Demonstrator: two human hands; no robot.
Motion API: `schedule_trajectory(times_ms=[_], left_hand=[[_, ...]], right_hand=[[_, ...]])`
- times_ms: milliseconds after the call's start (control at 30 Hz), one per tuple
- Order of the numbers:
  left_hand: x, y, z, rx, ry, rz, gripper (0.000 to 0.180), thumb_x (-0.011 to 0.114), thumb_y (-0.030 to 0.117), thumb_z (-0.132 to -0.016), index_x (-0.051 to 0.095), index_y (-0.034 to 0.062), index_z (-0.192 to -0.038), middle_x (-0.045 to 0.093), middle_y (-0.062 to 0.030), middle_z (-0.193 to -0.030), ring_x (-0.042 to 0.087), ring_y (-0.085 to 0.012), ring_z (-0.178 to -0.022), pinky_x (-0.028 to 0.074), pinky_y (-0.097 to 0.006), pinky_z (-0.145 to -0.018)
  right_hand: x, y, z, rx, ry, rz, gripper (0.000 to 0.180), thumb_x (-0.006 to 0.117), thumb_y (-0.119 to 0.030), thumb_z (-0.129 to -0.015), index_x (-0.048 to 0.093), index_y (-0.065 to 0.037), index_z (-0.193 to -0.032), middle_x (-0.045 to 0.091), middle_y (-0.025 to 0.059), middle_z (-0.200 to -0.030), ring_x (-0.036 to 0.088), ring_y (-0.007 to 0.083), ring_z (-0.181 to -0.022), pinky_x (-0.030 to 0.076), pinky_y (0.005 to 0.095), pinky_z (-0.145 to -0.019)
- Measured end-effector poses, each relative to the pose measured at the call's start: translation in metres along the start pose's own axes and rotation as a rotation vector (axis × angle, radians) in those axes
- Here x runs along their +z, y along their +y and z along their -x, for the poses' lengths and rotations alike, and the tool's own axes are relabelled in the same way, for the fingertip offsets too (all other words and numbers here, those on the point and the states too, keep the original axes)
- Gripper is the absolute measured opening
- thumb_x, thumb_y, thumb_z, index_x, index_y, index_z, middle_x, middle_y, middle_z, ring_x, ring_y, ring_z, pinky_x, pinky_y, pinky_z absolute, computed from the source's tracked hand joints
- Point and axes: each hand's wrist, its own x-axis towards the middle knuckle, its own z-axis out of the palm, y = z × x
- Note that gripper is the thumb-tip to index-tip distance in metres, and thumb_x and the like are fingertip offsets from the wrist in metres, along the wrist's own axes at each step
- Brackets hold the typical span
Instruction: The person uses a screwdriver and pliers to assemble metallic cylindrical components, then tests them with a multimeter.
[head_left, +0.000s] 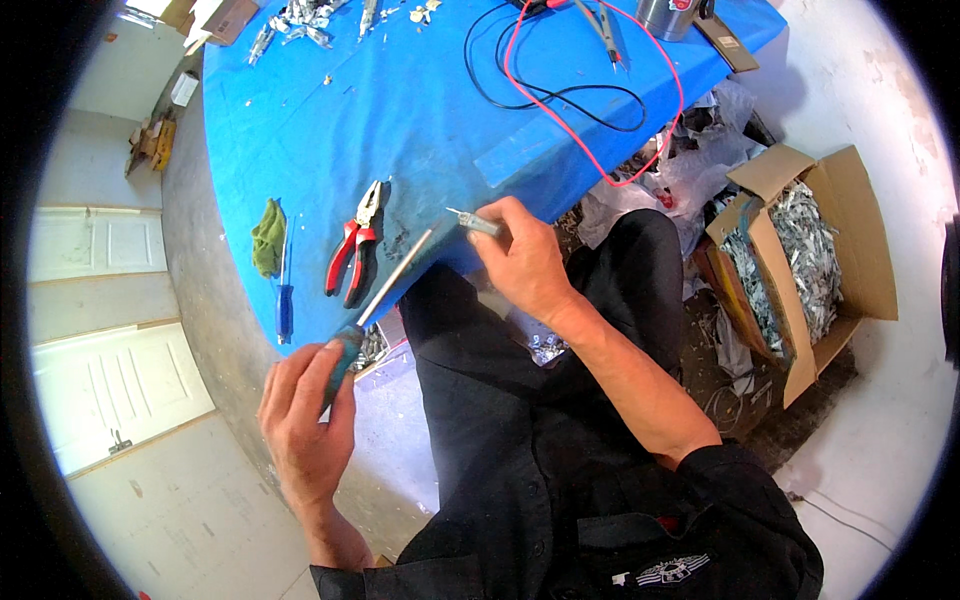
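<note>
My left hand [305, 425] is closed round the teal handle of a screwdriver [397, 277]. Its long metal shaft slants up and to the right, toward my other hand. Between the fingers and thumb of my right hand [528, 262] is a small grey block-like part [481, 223] with a thin metal tip sticking out to the left. The screwdriver's tip is just left of this part, with a small gap between them. On the blue-covered table, combination pliers [355, 245] with red and black handles lie partly open. Left of them are a blue-handled screwdriver [285, 308] and a green cloth [268, 238].
Test leads [510, 60], red and black, loop over the blue table cover [400, 120] near a metal cup [664, 16]. Grey metal parts [300, 18] are heaped at the far left. Right of my legs, a cardboard box [868, 235] holds metallic scraps, beside plastic bags [640, 195].
</note>
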Motion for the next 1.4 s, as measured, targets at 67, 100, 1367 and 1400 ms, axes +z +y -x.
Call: schedule_trajectory(times_ms=[67,100,1367,1400], left_hand=[[-0.003,0.001,0.001,0.001,0.017,-0.002,0.042,0.080,-0.010,-0.075,0.075,0.0027,-0.115,0.072,-0.0140,-0.105,0.069,-0.0286,-0.092,0.056,-0.038,-0.077],[-0.003,0.002,0.000,0.003,0.004,0.008,0.041,0.080,-0.010,-0.075,0.075,0.0025,-0.115,0.072,-0.0139,-0.105,0.069,-0.0285,-0.092,0.056,-0.038,-0.077],[-0.032,0.009,-0.057,0.077,-0.214,0.033,0.034,0.078,-0.007,-0.075,0.076,0.0013,-0.108,0.070,-0.0123,-0.099,0.069,-0.0290,-0.086,0.056,-0.039,-0.074],[-0.033,0.009,-0.061,0.080,-0.228,0.040,0.034,0.078,-0.007,-0.075,0.076,0.0011,-0.108,0.070,-0.0127,-0.099,0.069,-0.0292,-0.085,0.056,-0.039,-0.073]], right_hand=[[-0.001,0.000,0.001,-0.027,0.004,0.045,0.019,0.076,-0.008,-0.091,0.065,-0.001,-0.105,0.071,0.0171,-0.086,0.070,0.0303,-0.073,0.053,0.0400,-0.067],[-0.001,0.000,0.000,-0.057,0.009,0.087,0.020,0.076,-0.007,-0.091,0.065,-0.001,-0.106,0.070,0.0155,-0.085,0.069,0.0260,-0.071,0.053,0.0376,-0.066],[-0.004,0.000,-0.002,-0.280,0.004,0.196,0.018,0.073,-0.007,-0.090,0.063,-0.007,-0.104,0.066,0.0158,-0.094,0.067,0.0424,-0.083,0.053,0.0513,-0.068],[-0.004,0.001,-0.002,-0.278,-0.005,0.190,0.017,0.073,-0.007,-0.090,0.063,-0.007,-0.104,0.066,0.0158,-0.094,0.067,0.0425,-0.083,0.052,0.0515,-0.068]])
